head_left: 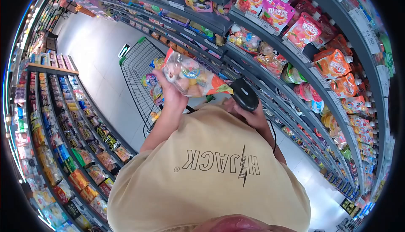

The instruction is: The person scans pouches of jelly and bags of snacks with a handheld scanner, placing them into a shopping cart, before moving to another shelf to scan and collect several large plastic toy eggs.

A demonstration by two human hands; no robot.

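Note:
My left hand (174, 96) is closed round one end of a clear plastic bag of sweets (192, 78). The bag has red printed ends and shows rounded, wrapped pieces inside. In my right hand (255, 116) sits a black handheld barcode scanner (244, 95), its head right at the bag's red corner. A thin black cord hangs by my right forearm. Both hands are in front of my beige T-shirt (219, 147).
Beyond my left hand stands a wire shopping cart (131, 69) with green corners, with several colourful packs in it. Shelves of snack pouches (303, 29) run close along the right. Another shelf unit (67, 118) lines the left, across a pale tiled floor (97, 46).

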